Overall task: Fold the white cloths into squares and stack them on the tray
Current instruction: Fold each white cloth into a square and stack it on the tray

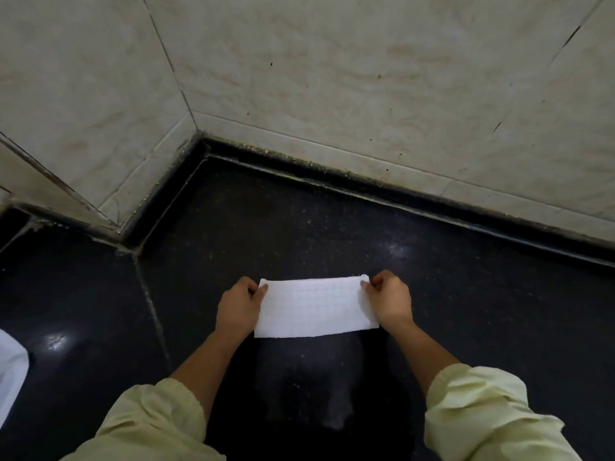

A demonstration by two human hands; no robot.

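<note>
A white cloth [314, 307] with a faint grid texture lies as a wide rectangle over the dark counter [299, 224]. My left hand [238, 306] pinches its far left corner. My right hand [389, 302] pinches the far right corner. Both hands hold the far edge, and the near edge rests flat on the counter. No tray is in view.
Beige tiled walls [332, 78] meet in a corner just behind the counter, with a raised dark lip along their base. Something white [10, 371] pokes in at the left edge, cut off by the frame. A grout seam [151, 304] runs across the counter at left.
</note>
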